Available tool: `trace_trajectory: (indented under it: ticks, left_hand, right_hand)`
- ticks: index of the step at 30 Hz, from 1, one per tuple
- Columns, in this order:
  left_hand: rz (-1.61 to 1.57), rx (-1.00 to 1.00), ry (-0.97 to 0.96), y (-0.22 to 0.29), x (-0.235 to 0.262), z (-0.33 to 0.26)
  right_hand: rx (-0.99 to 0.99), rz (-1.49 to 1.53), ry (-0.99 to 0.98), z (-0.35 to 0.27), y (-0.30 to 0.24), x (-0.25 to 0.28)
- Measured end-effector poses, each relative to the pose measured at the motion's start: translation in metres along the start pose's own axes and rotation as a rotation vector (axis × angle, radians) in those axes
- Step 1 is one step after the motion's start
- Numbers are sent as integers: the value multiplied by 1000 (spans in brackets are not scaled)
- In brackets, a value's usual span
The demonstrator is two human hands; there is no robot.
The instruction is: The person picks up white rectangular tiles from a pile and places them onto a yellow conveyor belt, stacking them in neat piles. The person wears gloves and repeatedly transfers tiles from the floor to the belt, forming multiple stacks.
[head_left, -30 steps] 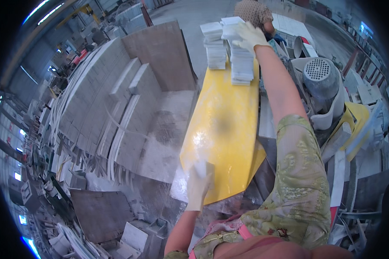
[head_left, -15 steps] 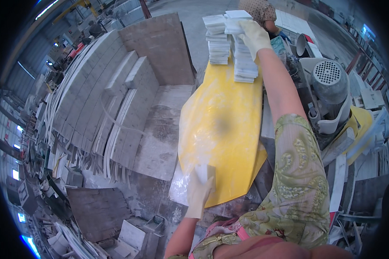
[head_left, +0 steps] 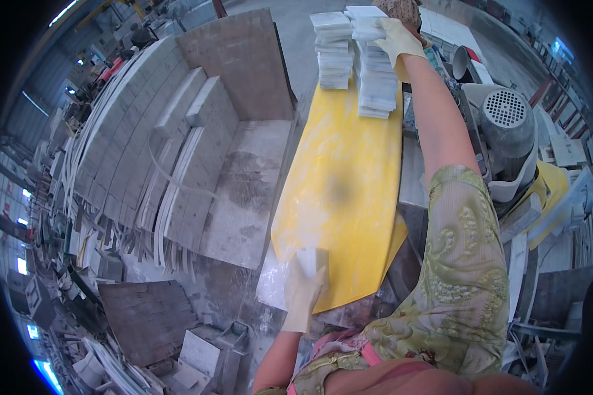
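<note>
My left hand [head_left: 302, 293], in a pale glove, is closed round a small white marble tile piece [head_left: 319, 258] at the near end of a yellow sheet [head_left: 339, 191]. My right hand [head_left: 400, 43], gloved too, reaches far forward, its fingers curled over the right edge of a top white tile on the right-hand stack of tiles [head_left: 377, 82]. Whether that tile is lifted off the stack cannot be made out. Beside it, almost touching, stands the left-hand stack of tiles [head_left: 333, 56]. Both stacks rest on the sheet's far end, their layers unevenly lined up.
Large grey-white slabs [head_left: 122, 131] lean in rows on the left, by an upright brown board [head_left: 240, 66]. A machine with a round perforated motor cover [head_left: 505, 108] stands close to my right arm. Another person [head_left: 398, 10] is just beyond the stacks. Offcuts [head_left: 201, 352] lie lower left.
The view has shifted slightly. My right hand has slid a little to the right over the top of the right-hand stack. My left hand keeps its hold in the same place.
</note>
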State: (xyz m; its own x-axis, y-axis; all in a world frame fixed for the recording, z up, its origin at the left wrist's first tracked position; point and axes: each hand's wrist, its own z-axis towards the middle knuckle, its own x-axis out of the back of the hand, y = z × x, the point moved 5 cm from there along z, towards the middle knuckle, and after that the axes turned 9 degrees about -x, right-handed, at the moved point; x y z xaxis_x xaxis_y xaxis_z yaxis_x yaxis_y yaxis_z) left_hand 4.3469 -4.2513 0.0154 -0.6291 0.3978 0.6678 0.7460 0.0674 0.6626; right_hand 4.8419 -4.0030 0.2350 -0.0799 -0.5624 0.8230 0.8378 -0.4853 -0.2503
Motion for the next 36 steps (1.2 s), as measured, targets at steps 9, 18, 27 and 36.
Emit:
trace_trajectory:
  ticks: [9, 18, 27, 36]
  left_hand:
    - [-64, -6, 4, 5, 4, -1]
    - [-14, 35, 0, 1, 3, -2]
    - [-52, 60, -1, -4, 0, -1]
    - [-37, -22, 19, -3, 0, 0]
  right_hand:
    - [244, 221, -64, 39, 32, -26]
    - [267, 269, -131, 73, 66, -57]
    - [305, 318, -147, 75, 66, -62]
    - [137, 211, -308, 55, 37, -19]
